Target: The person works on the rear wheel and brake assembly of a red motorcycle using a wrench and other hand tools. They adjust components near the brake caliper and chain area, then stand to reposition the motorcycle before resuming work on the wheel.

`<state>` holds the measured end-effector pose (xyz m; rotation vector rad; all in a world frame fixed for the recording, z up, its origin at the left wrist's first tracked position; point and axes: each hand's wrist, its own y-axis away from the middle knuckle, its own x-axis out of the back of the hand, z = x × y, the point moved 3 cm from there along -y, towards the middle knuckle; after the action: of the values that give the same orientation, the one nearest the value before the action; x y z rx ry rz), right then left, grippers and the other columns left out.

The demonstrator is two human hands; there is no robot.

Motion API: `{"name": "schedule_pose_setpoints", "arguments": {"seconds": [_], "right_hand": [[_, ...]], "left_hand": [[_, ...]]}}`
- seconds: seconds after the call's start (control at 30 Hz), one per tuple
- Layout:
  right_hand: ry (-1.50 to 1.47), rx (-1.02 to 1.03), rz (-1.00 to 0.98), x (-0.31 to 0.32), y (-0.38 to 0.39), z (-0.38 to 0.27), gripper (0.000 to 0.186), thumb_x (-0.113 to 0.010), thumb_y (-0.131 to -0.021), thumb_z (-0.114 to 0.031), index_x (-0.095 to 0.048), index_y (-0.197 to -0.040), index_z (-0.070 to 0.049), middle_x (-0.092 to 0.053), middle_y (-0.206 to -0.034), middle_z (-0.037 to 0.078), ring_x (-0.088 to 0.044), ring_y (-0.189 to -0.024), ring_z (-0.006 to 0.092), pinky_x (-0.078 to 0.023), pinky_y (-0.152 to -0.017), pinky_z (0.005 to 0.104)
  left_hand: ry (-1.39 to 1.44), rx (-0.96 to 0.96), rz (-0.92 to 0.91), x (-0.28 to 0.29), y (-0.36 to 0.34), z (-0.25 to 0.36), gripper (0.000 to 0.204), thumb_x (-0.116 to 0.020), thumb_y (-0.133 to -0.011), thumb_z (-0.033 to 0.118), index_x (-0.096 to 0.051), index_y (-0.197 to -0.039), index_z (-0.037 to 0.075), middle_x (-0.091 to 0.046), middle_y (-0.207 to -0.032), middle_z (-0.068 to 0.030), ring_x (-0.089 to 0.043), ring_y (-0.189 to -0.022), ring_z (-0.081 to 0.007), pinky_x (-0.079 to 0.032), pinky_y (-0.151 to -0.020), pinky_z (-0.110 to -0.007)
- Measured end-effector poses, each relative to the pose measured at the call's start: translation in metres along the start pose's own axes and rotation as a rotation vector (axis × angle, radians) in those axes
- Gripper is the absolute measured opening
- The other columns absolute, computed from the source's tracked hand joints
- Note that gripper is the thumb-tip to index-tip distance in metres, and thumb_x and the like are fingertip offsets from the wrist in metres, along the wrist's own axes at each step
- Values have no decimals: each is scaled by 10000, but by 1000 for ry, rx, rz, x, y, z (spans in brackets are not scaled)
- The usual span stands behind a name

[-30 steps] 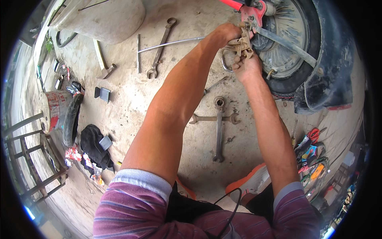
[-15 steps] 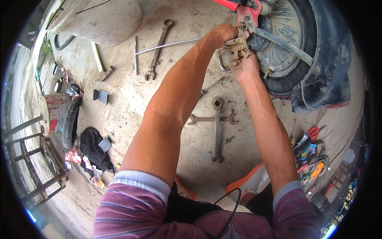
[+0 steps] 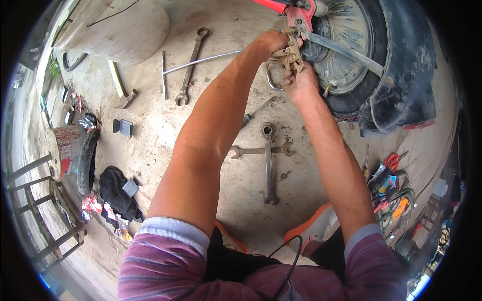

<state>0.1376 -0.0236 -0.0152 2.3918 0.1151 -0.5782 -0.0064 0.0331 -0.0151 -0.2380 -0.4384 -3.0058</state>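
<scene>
At the upper middle, my left hand [image 3: 272, 42] is closed around a dirty tan metal bracket assembly [image 3: 292, 56] beside a red metal part [image 3: 304, 11] on the wheel [image 3: 341, 65]. My right hand [image 3: 300, 83] holds the same assembly from below, fingers curled. A flat grey bar [image 3: 349, 50] runs from the red part across the wheel to a black fender [image 3: 401, 95]. A curved steel loop [image 3: 272, 75] lies just left of my right hand. Below it are a screwdriver [image 3: 258, 109] and two crossed wrenches [image 3: 268, 178].
A long wrench [image 3: 191, 70], T-handle tool [image 3: 164, 80] and hammer [image 3: 126, 98] lie left, beside a pale tub [image 3: 115, 32]. A bucket [image 3: 67, 153], metal frame [image 3: 42, 200] and black cloth [image 3: 113, 193] line the left. Scissors [image 3: 394, 163] and mixed tools lie right. My shoes [image 3: 311, 226] are below.
The view has shifted, so the wheel and both hands sit somewhat further left in the picture. Both hands stay on the bracket assembly, with little visible change in grip.
</scene>
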Motion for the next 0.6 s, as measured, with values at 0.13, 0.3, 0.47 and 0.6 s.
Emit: {"name": "schedule_pose_setpoints", "arguments": {"seconds": [0.13, 0.3, 0.47, 0.6], "right_hand": [[-26, -46, 25, -25, 17, 0, 204, -478, -919, -191, -591, -754, -152, -524, -631, -46, -435, -526, 70, -322, -476, 234], [91, 169, 239, -15, -13, 23, 160, -574, -858, -262, -578, -804, -111, -532, -619, 3, -472, -471, 100, -315, -384, 269], [270, 312, 330, 7, -63, 53, 267, -554, -919, -344, -598, -963, -84, -585, -773, 36, -507, -612, 132, -397, -518, 311], [402, 471, 201, 6, -58, 53, 370, -505, -953, -391, -595, -1140, -84, -612, -978, 49, -552, -829, 158, -464, -714, 330]], "left_hand": [[332, 1, -21, 11, 25, 8, 184, -567, -860, 169, -705, -909, 57, -682, -873, -59, -614, -795, -162, -476, -722, -319], [435, -37, 44, 26, 2, -35, 91, -594, -858, 169, -635, -896, 96, -628, -792, -40, -607, -694, -165, -488, -632, -313], [579, 8, -131, 29, -58, -83, 223, -547, -924, 274, -607, -1043, 96, -629, -947, -41, -613, -837, -178, -504, -732, -338], [332, -126, -127, 43, -62, -85, 281, -511, -947, 255, -590, -1141, 67, -634, -1028, -56, -618, -903, -186, -502, -781, -336]]}}
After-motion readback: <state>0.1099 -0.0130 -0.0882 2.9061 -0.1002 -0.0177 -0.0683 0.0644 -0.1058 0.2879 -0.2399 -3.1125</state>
